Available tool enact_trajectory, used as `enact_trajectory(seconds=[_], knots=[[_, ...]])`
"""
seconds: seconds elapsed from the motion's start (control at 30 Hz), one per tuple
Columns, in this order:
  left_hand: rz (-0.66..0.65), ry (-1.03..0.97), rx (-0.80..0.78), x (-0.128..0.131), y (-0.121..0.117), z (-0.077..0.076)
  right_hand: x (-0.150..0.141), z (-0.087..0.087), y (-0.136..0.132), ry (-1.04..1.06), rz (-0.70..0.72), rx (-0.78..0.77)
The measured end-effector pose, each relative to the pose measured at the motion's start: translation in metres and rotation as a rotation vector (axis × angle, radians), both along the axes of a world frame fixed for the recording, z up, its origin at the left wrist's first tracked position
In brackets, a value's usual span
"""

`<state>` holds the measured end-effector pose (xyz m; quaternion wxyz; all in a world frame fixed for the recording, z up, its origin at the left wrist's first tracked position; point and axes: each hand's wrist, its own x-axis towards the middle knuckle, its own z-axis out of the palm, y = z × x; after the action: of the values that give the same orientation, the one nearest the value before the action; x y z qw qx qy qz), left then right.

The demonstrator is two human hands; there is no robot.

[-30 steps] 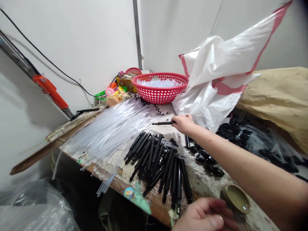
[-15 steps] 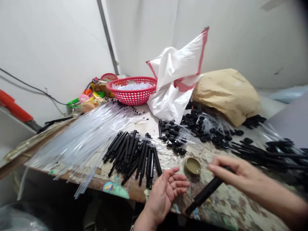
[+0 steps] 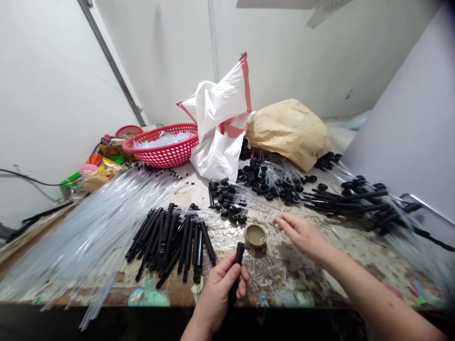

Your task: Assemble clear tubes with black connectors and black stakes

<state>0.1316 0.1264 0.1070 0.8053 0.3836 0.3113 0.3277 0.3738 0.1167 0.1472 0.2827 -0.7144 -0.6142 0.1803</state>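
Note:
My left hand [image 3: 222,289] is closed round a black plastic tube [image 3: 239,255], held upright near the table's front edge. A small side spout sticks out at the tube's top, and its lower end is hidden by my fingers. Just behind it stands a small round bowl [image 3: 255,235] of murky liquid. To the right of the bowl, my right hand [image 3: 298,232] hovers with its fingertips pressed together; what they hold, if anything, is not visible. Left of my left hand lies a pile of similar black tubes [image 3: 167,237].
Long clear plastic tubes [image 3: 81,227] cover the table's left side. Behind are a red basket [image 3: 163,154], a white sack [image 3: 220,118] and a brown paper bag [image 3: 291,130]. Black caps with clear stems [image 3: 227,201] lie mid-table, and black rods [image 3: 341,203] lie to the right.
The black tube has passed from my right hand to my left, which was open and is now closed round it. My right hand has let go of it. The view has swung right.

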Motion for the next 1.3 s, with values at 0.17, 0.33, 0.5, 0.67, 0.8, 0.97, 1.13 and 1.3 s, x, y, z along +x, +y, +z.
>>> enact_trajectory(seconds=[0.17, 0.33, 0.5, 0.67, 0.8, 0.97, 1.13, 1.3], knots=[[0.037, 0.003, -0.015, 0.002, 0.001, -0.004, 0.078, -0.04, 0.009, -0.221, -0.164, 0.027], [0.06, 0.005, -0.012, 0.004, 0.0, -0.002, 0.094, -0.061, 0.014, -0.285, -0.167, 0.006], [0.106, -0.009, -0.037, 0.004, -0.002, 0.0, 0.096, -0.063, 0.017, -0.306, -0.174, -0.002], [0.145, -0.004, -0.054, 0.004, -0.003, -0.001, 0.078, -0.049, 0.011, -0.301, -0.12, 0.109], [0.158, 0.01, -0.053, 0.005, -0.002, -0.001, 0.057, -0.036, 0.012, -0.399, -0.001, 0.172], [0.186, 0.013, -0.04, 0.006, -0.004, 0.0, 0.035, -0.023, 0.008, -0.363, -0.07, 0.179], [0.172, 0.037, -0.005, 0.007, -0.004, 0.001, -0.02, -0.004, -0.011, -0.007, 0.199, 0.238], [0.149, 0.048, 0.009, 0.005, -0.004, 0.002, -0.058, 0.001, -0.016, -0.042, 0.267, 0.249]])
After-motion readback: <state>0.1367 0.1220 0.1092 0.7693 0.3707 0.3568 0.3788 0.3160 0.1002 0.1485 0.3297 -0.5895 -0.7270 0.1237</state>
